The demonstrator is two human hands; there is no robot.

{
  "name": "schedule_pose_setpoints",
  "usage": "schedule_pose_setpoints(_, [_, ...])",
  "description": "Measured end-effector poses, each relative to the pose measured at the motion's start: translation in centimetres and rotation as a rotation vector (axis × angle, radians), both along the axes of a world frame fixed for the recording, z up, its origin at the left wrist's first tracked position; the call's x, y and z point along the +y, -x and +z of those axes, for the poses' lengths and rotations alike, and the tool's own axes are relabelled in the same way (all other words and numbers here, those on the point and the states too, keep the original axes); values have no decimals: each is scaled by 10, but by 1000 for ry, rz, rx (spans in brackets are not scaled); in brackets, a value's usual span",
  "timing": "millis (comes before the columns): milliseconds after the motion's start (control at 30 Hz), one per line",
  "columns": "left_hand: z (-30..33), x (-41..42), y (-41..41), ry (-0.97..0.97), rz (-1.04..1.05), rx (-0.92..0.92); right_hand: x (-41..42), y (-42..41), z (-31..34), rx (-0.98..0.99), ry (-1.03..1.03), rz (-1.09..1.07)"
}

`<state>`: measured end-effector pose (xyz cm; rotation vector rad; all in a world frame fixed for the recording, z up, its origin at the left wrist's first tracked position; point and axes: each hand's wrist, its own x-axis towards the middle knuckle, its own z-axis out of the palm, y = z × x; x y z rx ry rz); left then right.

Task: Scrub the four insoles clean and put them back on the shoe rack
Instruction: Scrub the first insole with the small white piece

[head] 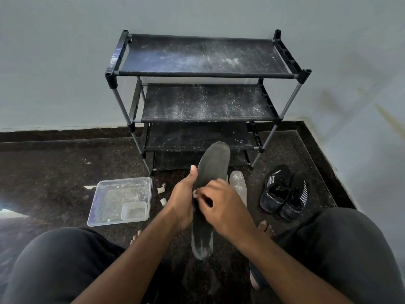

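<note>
My left hand [183, 194] grips a dark grey insole [213, 163] at its middle and holds it upright over the floor, thumb along its left edge. My right hand [221, 200] lies across the insole's face, fingers curled round a small pale thing whose shape I cannot make out. White powder marks the insole's lower end. A second, lighter insole [238, 183] lies on the floor just behind my right hand. The black shoe rack [206, 73] stands against the wall, its shelves dusted with white powder and bare of insoles.
A clear plastic tray [105, 198] with a smaller clear box [134, 211] inside sits on the floor at left. Small white caps [161, 195] lie beside it. A pair of black shoes [282, 191] stands at right. My knees and bare toes frame the dark stone floor.
</note>
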<state>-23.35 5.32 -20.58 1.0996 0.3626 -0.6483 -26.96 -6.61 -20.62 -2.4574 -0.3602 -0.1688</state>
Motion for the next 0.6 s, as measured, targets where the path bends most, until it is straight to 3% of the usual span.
schedule_pose_setpoints(167, [0,1,-2,89,40,24,-8,-7,3,5,-44,-59])
schedule_pose_setpoints(433, [6,-6,7,275,-178,4,-36,-22,14,-172,-54,-363])
schedule_pose_setpoints(600, [6,-5,7,225,-148,17,-23,-16,13,-181,-37,-266])
